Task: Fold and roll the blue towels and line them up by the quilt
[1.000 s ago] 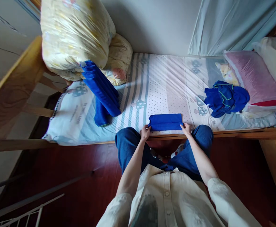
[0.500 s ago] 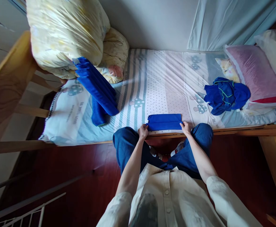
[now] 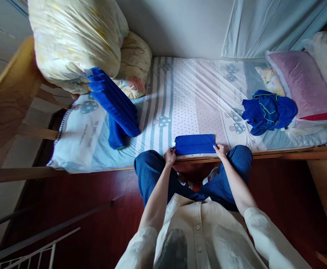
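Pinching the folded cloth [image 3: 195, 144] at the bed [image 3: 102, 157] edge, your L hand [image 3: 170, 156] grips its left end, R hand [image 3: 221, 150] its right. It's prob soft, light, floppy, so hold both ends w/ fingers closed on the layers.

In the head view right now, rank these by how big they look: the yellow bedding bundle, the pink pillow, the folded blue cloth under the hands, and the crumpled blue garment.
1. yellow bedding bundle
2. pink pillow
3. crumpled blue garment and folded blue cloth: these look alike in size, and the cloth lies nearer the camera, so I leave them unranked.
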The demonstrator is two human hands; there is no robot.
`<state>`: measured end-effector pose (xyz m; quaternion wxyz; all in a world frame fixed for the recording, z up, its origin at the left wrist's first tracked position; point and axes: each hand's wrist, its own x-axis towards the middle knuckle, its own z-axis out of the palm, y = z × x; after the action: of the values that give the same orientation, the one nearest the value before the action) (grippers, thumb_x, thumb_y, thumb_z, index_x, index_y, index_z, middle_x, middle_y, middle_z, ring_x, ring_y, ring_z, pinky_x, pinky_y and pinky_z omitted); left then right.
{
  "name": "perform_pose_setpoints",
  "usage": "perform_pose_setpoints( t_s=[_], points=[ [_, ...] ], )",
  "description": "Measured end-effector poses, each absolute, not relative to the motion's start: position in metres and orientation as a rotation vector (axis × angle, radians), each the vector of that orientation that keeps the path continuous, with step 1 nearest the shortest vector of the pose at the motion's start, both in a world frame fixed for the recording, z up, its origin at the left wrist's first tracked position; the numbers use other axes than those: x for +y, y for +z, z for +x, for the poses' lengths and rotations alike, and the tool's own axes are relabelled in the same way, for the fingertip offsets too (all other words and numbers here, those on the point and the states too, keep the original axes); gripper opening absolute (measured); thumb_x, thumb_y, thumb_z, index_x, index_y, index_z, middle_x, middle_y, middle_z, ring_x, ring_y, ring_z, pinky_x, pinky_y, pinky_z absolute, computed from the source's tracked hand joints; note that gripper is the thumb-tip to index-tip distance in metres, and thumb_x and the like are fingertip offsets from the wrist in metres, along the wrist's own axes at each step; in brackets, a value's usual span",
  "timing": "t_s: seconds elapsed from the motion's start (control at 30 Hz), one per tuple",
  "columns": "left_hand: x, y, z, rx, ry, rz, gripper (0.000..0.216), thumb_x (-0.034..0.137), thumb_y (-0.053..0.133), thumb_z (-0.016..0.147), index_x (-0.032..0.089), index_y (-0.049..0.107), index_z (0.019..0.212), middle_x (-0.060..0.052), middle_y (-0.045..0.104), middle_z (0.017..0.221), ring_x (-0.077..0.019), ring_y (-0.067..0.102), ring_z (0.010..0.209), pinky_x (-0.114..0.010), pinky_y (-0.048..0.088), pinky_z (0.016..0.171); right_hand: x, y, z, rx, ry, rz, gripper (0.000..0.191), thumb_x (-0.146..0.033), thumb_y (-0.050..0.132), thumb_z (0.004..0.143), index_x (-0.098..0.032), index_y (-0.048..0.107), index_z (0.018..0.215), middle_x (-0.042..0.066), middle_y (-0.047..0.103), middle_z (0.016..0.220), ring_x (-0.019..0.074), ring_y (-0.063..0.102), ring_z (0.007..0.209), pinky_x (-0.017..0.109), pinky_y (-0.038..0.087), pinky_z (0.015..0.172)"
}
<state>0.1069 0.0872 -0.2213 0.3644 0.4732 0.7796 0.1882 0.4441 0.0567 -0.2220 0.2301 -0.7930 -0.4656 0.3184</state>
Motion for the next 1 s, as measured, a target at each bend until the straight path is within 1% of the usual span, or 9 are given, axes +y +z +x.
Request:
perform_pose_setpoints(
  t_s=[0.23, 0.47, 0.63, 0.7, 0.73, 0.8, 0.9, 1.0],
  points=[
    [0.088, -0.226, 0.107, 2.014, 0.507, 1.229, 0.022, 0.028, 0.057, 0.091, 0.017, 0.07, 0.106, -0.011, 0.077, 0.096, -0.026, 0.071, 0.1, -0.033, 0.053, 0.088, 0.056, -0.226, 0.443, -1.294, 0.862, -2.21, 0.03, -0.046, 0.059, 0.082, -0.02, 0.057, 0.067, 0.004, 0.066, 0.068, 0.0191, 0.058, 0.069, 0.027, 0.042, 0.068],
    [0.088, -0.23, 0.106, 2.016, 0.525, 1.241, 0.019, 0.025, 0.056, 0.09, 0.017, 0.068, 0.103, -0.011, 0.076, 0.096, -0.0253, 0.071, 0.099, -0.034, 0.053, 0.089, 0.056, -0.226, 0.442, -1.272, 0.884, -2.216, 0.026, -0.042, 0.061, 0.083, -0.018, 0.064, 0.072, 0.008, 0.074, 0.079, 0.0212, 0.064, 0.076, 0.028, 0.046, 0.072],
    [0.085, -0.228, 0.105, 2.011, 0.56, 1.253, 0.018, 0.025, 0.057, 0.09, 0.016, 0.065, 0.103, -0.009, 0.074, 0.091, -0.022, 0.07, 0.087, -0.033, 0.055, 0.083, 0.054, -0.22, 0.442, -1.217, 0.855, -2.176, 0.022, -0.036, 0.064, 0.084, -0.016, 0.072, 0.089, 0.012, 0.079, 0.094, 0.0254, 0.071, 0.087, 0.032, 0.052, 0.081],
    [0.082, -0.225, 0.105, 2.01, 0.586, 1.261, 0.019, 0.025, 0.057, 0.09, 0.016, 0.065, 0.105, -0.009, 0.073, 0.093, -0.021, 0.069, 0.084, -0.033, 0.056, 0.082, 0.052, -0.216, 0.442, -1.201, 0.809, -2.166, 0.023, -0.032, 0.064, 0.085, -0.014, 0.072, 0.096, 0.015, 0.079, 0.098, 0.0261, 0.073, 0.088, 0.035, 0.054, 0.085],
    [0.079, -0.223, 0.104, 2.015, 0.608, 1.288, 0.021, 0.024, 0.057, 0.089, 0.016, 0.065, 0.107, -0.01, 0.073, 0.097, -0.0213, 0.069, 0.086, -0.035, 0.056, 0.084, 0.051, -0.214, 0.442, -1.206, 0.771, -2.174, 0.023, -0.03, 0.062, 0.086, -0.014, 0.073, 0.098, 0.016, 0.079, 0.099, 0.0263, 0.073, 0.088, 0.036, 0.054, 0.086],
    [0.073, -0.22, 0.106, 2.01, 0.652, 1.437, 0.024, 0.023, 0.056, 0.09, 0.017, 0.065, 0.112, -0.012, 0.071, 0.108, -0.0238, 0.069, 0.098, -0.039, 0.055, 0.093, 0.049, -0.209, 0.44, -1.271, 0.663, -2.18, 0.024, -0.026, 0.057, 0.09, -0.013, 0.073, 0.103, 0.016, 0.078, 0.102, 0.0266, 0.073, 0.091, 0.039, 0.054, 0.09],
    [0.06, -0.216, 0.112, 1.856, 0.642, 1.856, 0.035, 0.023, 0.051, 0.093, 0.018, 0.064, 0.126, -0.016, 0.066, 0.132, -0.0285, 0.061, 0.124, -0.045, 0.049, 0.108, 0.042, -0.2, 0.43, -1.555, 0.49, -2.065, 0.03, -0.023, 0.048, 0.098, -0.016, 0.072, 0.115, 0.016, 0.076, 0.114, 0.0259, 0.07, 0.106, 0.039, 0.052, 0.099],
    [0.048, -0.218, 0.121, 1.604, 0.53, 2.177, 0.047, 0.021, 0.047, 0.096, 0.016, 0.055, 0.142, -0.016, 0.054, 0.151, -0.0293, 0.048, 0.143, -0.047, 0.041, 0.118, 0.033, -0.193, 0.415, -1.92, 0.424, -1.878, 0.036, -0.021, 0.045, 0.101, -0.019, 0.07, 0.127, 0.013, 0.071, 0.13, 0.0246, 0.064, 0.122, 0.04, 0.046, 0.109]
  ],
)
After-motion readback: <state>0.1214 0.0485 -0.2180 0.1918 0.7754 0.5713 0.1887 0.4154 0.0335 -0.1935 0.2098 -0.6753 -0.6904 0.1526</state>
